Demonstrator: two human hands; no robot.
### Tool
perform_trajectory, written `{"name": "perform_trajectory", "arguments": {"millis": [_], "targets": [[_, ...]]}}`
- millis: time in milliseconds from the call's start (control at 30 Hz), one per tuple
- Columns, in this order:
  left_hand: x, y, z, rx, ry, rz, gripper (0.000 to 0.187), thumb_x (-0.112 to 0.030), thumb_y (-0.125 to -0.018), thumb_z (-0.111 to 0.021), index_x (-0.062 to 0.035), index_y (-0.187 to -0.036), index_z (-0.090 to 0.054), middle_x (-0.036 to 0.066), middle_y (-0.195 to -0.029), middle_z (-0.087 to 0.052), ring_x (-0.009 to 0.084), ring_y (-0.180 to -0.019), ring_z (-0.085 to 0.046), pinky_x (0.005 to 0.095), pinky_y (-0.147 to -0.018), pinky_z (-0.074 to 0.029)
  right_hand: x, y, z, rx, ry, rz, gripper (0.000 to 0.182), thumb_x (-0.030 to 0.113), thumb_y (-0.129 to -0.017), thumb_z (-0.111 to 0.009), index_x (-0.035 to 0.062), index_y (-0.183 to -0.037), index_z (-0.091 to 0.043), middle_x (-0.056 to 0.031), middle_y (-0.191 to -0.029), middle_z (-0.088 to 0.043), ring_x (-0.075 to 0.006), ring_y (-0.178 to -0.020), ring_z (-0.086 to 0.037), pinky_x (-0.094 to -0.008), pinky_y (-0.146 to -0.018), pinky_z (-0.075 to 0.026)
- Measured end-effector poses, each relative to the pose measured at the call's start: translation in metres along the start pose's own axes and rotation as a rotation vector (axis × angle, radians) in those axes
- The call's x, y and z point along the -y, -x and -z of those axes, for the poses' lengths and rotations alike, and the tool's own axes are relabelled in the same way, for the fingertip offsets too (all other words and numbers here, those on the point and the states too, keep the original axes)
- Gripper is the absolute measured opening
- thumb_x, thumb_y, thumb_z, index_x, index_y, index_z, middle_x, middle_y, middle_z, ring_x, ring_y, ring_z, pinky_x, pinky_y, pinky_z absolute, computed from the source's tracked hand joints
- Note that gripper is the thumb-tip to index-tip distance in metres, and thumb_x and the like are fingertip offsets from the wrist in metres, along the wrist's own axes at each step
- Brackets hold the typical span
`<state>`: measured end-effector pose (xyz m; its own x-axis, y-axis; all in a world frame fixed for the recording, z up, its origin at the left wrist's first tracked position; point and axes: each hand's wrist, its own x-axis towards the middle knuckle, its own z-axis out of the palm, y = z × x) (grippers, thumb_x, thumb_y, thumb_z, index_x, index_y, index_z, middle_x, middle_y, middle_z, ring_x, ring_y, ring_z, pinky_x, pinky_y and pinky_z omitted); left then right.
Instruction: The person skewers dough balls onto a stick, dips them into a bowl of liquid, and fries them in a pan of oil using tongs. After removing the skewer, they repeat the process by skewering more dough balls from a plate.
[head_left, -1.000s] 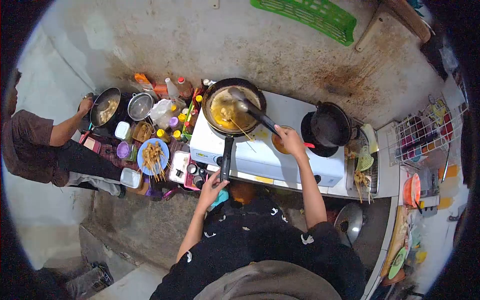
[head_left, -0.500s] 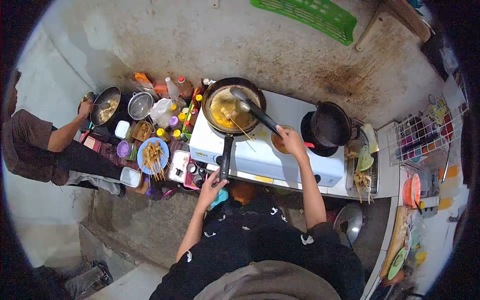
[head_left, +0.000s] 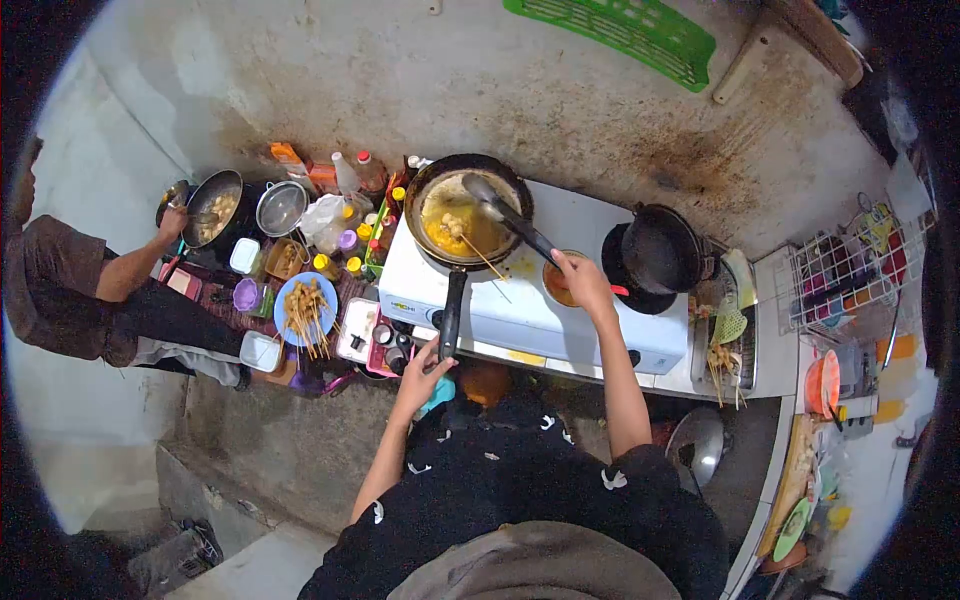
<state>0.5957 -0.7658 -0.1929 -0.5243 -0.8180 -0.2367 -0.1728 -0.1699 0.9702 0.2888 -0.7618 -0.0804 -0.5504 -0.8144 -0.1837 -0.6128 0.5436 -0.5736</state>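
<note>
My left hand [head_left: 424, 378] is wrapped round the end of the black handle of a frying pan [head_left: 450, 310] on the white stove [head_left: 520, 300]. My right hand [head_left: 583, 282] grips a black ladle or spatula [head_left: 520, 228], its head over the pan. Yellow liquid and skewered food [head_left: 455, 226] are in the pan, with a stick poking over the rim. Below my right hand is a small bowl of orange-brown sauce [head_left: 556, 286], partly covered by the hand.
A person [head_left: 75, 285] at the left stirs another pan [head_left: 215, 208]. Between us are bottles [head_left: 372, 175], a blue plate of skewers [head_left: 306, 310] and containers. A dark pot [head_left: 662, 248] sits on the right burner, beside a tray with skewers [head_left: 745, 360].
The skewered food in the pan looks slightly shifted. The other person's hand and utensil have moved a little in their pan. My hands are almost unmoved.
</note>
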Motion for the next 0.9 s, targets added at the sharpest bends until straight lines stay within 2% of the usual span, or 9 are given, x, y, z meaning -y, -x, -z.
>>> {"name": "perform_trajectory", "arguments": {"millis": [100,200,333,433,533,633,733,800,900], "targets": [[-0.001,0.000,0.001,0.014,-0.012,0.006,0.057,-0.017,-0.084,-0.059,0.0009,-0.131,-0.032,0.009,-0.091,-0.063,0.0138,-0.088,-0.058,0.0266,-0.083,-0.041,-0.006,-0.004,-0.001,0.108,0.092,0.031,0.054,0.056,-0.083,-0.042,0.0080,-0.088,-0.067,-0.0234,-0.076,-0.060,-0.0372,-0.079,-0.058,-0.0415,-0.073,-0.044],[-0.004,0.001,0.000,0.010,0.020,0.015,0.056,-0.016,-0.084,-0.059,0.0009,-0.130,-0.033,0.010,-0.093,-0.062,0.0141,-0.088,-0.058,0.0266,-0.083,-0.040,-0.015,-0.007,-0.012,0.038,-0.055,0.041,0.055,0.056,-0.082,-0.042,0.0077,-0.089,-0.067,-0.0237,-0.077,-0.060,-0.0371,-0.079,-0.059,-0.0415,-0.074,-0.044],[-0.004,0.001,0.001,0.006,-0.024,0.027,0.056,-0.015,-0.084,-0.059,0.0015,-0.130,-0.033,0.008,-0.093,-0.063,0.0120,-0.085,-0.058,0.0244,-0.079,-0.042,-0.004,0.003,-0.003,-0.007,0.061,0.073,0.056,0.057,-0.082,-0.041,0.0079,-0.090,-0.067,-0.0242,-0.080,-0.061,-0.0375,-0.081,-0.059,-0.0412,-0.075,-0.044],[0.000,-0.001,-0.001,0.014,0.033,-0.004,0.056,-0.015,-0.084,-0.059,0.0019,-0.130,-0.033,0.009,-0.092,-0.063,0.0126,-0.085,-0.059,0.0244,-0.079,-0.043,-0.002,-0.002,-0.001,0.151,-0.003,-0.026,0.056,0.057,-0.082,-0.041,0.0085,-0.091,-0.067,-0.0239,-0.081,-0.061,-0.0376,-0.081,-0.059,-0.0405,-0.075,-0.044],[0.008,-0.001,0.000,0.006,0.053,-0.003,0.056,-0.015,-0.084,-0.059,0.0019,-0.131,-0.033,0.009,-0.093,-0.062,0.0130,-0.085,-0.059,0.0248,-0.078,-0.043,-0.006,-0.002,-0.008,-0.033,0.025,0.056,0.056,0.057,-0.082,-0.041,0.0083,-0.092,-0.067,-0.0230,-0.079,-0.061,-0.0373,-0.079,-0.059,-0.0403,-0.074,-0.043],[0.002,-0.002,0.000,0.004,0.037,-0.011,0.056,-0.015,-0.084,-0.059,0.0016,-0.131,-0.033,0.009,-0.092,-0.063,0.0129,-0.085,-0.059,0.0248,-0.078,-0.043,-0.004,-0.003,-0.005,0.122,0.075,-0.002,0.057,0.058,-0.082,-0.041,0.0077,-0.092,-0.066,-0.0226,-0.079,-0.061,-0.0373,-0.078,-0.059,-0.0410,-0.074,-0.043],[0.003,0.000,-0.001,0.000,0.037,-0.009,0.056,-0.015,-0.084,-0.059,0.0010,-0.130,-0.033,0.009,-0.092,-0.063,0.0127,-0.085,-0.059,0.0248,-0.077,-0.043,-0.009,-0.002,-0.012,-0.032,-0.048,0.058,0.060,0.057,-0.083,-0.041,0.0019,-0.076,-0.063,-0.0172,-0.058,-0.054,-0.0309,-0.058,-0.053,-0.0390,-0.060,-0.041],[0.004,-0.001,0.000,-0.007,0.001,-0.001,0.056,-0.015,-0.084,-0.059,0.0005,-0.131,-0.033,0.009,-0.092,-0.063,0.0126,-0.085,-0.059,0.0248,-0.078,-0.043,-0.010,-0.002,-0.010,-0.015,0.088,0.078,0.057,0.058,-0.082,-0.040,0.0085,-0.093,-0.066,-0.0228,-0.081,-0.061,-0.0377,-0.080,-0.059,-0.0410,-0.074,-0.043],[0.007,-0.003,0.000,0.006,0.022,-0.031,0.056,-0.015,-0.084,-0.059,0.0005,-0.131,-0.033,0.009,-0.092,-0.063,0.0124,-0.085,-0.058,0.0249,-0.079,-0.042,-0.007,-0.005,-0.004,0.141,0.024,-0.038,0.056,0.057,-0.082,-0.041,0.0090,-0.094,-0.066,-0.0237,-0.083,-0.061,-0.0374,-0.082,-0.059,-0.0412,-0.075,-0.043]]}}
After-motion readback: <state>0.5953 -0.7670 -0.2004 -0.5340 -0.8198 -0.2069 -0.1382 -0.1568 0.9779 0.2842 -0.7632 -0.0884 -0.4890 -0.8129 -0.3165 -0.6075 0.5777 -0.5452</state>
